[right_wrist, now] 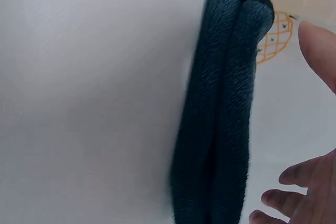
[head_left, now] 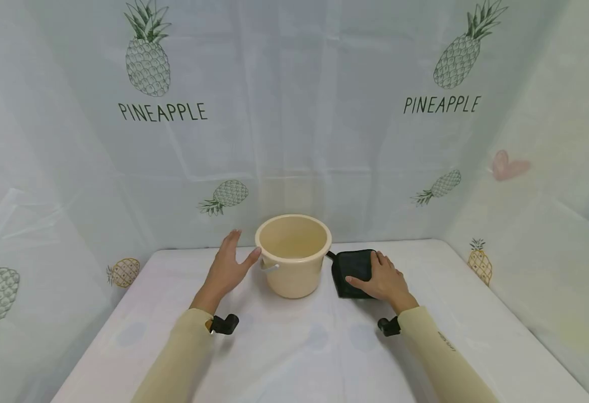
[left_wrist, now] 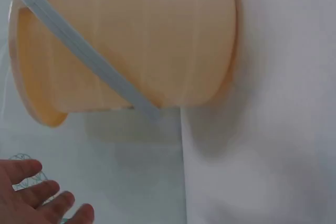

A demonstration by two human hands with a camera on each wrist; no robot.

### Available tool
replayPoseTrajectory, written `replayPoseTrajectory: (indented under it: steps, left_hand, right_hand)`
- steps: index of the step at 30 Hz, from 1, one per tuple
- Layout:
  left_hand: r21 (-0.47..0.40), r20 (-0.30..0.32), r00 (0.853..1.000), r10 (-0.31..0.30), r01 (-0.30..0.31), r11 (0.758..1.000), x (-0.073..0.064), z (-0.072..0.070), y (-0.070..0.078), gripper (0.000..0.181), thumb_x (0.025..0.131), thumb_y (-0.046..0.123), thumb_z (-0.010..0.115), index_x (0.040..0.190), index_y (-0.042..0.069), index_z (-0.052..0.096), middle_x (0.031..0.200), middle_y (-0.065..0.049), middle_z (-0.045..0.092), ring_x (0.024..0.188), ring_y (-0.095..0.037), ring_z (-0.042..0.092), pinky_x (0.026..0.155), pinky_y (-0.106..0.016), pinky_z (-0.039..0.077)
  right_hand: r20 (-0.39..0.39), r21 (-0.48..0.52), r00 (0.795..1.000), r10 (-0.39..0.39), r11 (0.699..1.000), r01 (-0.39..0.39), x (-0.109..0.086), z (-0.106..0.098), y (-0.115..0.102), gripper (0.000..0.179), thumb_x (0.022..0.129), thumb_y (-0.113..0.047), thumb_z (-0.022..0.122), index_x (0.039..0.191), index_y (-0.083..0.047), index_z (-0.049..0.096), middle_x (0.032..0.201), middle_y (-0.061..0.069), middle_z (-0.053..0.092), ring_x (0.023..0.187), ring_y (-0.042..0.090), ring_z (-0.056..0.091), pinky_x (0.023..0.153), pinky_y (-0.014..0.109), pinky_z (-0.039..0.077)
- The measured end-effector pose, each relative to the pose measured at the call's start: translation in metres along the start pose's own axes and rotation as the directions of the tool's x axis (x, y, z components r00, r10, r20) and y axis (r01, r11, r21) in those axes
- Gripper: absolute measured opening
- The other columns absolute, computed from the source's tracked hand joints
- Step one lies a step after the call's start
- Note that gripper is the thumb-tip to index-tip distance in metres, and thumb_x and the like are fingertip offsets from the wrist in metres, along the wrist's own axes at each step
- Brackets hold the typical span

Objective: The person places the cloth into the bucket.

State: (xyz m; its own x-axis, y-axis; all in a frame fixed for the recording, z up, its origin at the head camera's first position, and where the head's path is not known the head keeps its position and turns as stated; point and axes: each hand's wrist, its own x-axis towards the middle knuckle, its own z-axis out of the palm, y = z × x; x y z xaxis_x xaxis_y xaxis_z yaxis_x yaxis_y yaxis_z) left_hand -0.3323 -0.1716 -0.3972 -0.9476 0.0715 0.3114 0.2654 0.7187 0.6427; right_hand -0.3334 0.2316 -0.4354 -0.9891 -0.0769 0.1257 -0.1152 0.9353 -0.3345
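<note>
A cream plastic bucket (head_left: 294, 280) stands upright near the back of the table, and its inside shows no contents. Its pale grey handle (left_wrist: 86, 53) hangs down against the side. My left hand (head_left: 226, 271) is just left of the bucket, fingers spread, with the thumb tip right at the rim; the left wrist view has its fingers (left_wrist: 39, 192) apart from the wall. To the bucket's right lies a dark folded cloth (head_left: 352, 268) with a short loop at one corner. Its thick, fuzzy layers (right_wrist: 215, 108) show side-on. My right hand (head_left: 385, 280) hovers over its right part, fingers spread and holding nothing.
The table (head_left: 294, 352) has a white cover with faint pastel spots. A pale curtain (head_left: 294, 112) printed with pineapples closes off the back and both sides, right at the table's edges. Each wrist wears a small black camera (head_left: 226, 323).
</note>
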Motion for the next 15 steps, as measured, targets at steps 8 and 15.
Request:
replayPoseTrajectory:
  steps: [8, 15]
  left_hand:
    - [-0.311, 0.014, 0.999, 0.05, -0.044, 0.95, 0.002, 0.003, 0.019, 0.091, 0.097, 0.035, 0.077, 0.165, 0.001, 0.026, 0.172, -0.018, 0.023, 0.157, -0.035, 0.026, 0.126, -0.044, 0.034]
    - [-0.373, 0.032, 0.997, 0.07, -0.053, 0.926, 0.004, 0.007, 0.024, 0.094, 0.092, 0.032, 0.083, 0.163, -0.001, 0.031, 0.171, -0.017, 0.026, 0.159, -0.032, 0.022, 0.128, -0.04, 0.03]
  right_hand:
    - [0.047, 0.017, 0.999, 0.018, 1.0, -0.019, 0.001, 0.004, 0.011, 0.122, 0.086, -0.069, 0.071, 0.157, 0.018, 0.023, 0.162, 0.04, 0.024, 0.149, 0.057, 0.028, 0.111, 0.076, 0.039]
    - [0.095, 0.074, 0.995, 0.028, 0.997, -0.035, 0.002, 0.012, 0.019, 0.125, 0.083, -0.064, 0.078, 0.156, 0.021, 0.023, 0.163, 0.041, 0.023, 0.149, 0.055, 0.03, 0.119, 0.067, 0.037]
